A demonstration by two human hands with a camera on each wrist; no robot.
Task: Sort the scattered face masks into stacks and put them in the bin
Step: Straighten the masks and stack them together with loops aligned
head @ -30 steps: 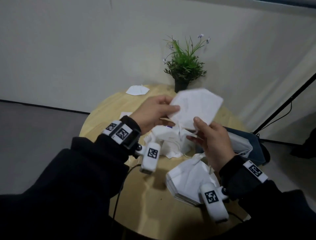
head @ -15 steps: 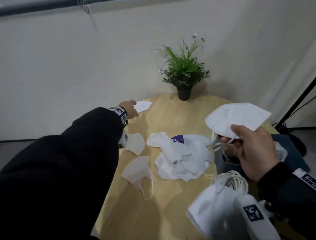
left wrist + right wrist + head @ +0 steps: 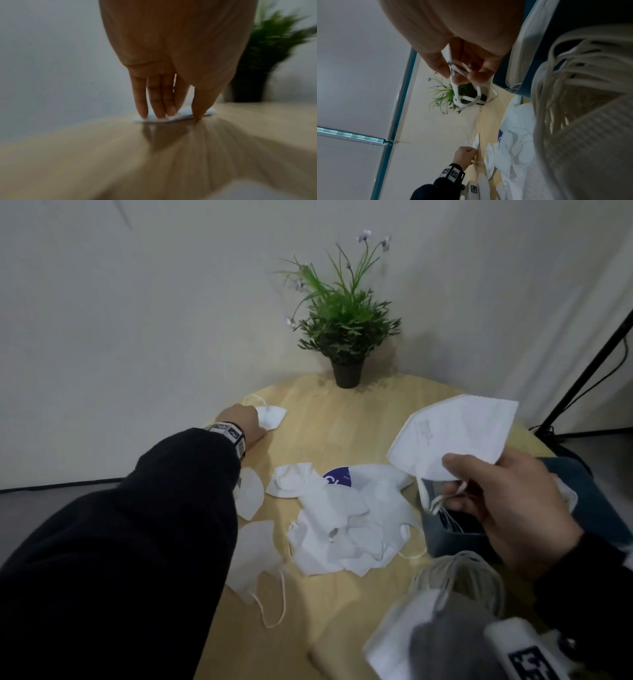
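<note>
My right hand point(image 3: 452, 477) holds a white folded face mask point(image 3: 455, 436) up over the dark bin point(image 3: 445, 542), pinching its lower edge and ear loops point(image 3: 464, 94). My left hand point(image 3: 255, 419) is stretched to the table's far left edge. Its straight fingers point(image 3: 159, 102) and thumb press down on a small white mask point(image 3: 185, 113) lying flat there. A loose pile of white masks point(image 3: 349, 525) lies mid-table. Two single masks point(image 3: 250, 494) lie beside my left sleeve. A stacked bundle of masks point(image 3: 411, 631) sits at the near right.
A potted plant point(image 3: 346, 330) stands at the back of the round wooden table point(image 3: 335, 419), against the wall. A blue object point(image 3: 589, 508) lies right of the bin. A black stand leg point(image 3: 589, 364) slants at the far right.
My left hand let go of the mask both hands held and reached to the far-left mask, now pressing on it. My right hand carried the held mask to the right, over the bin.
</note>
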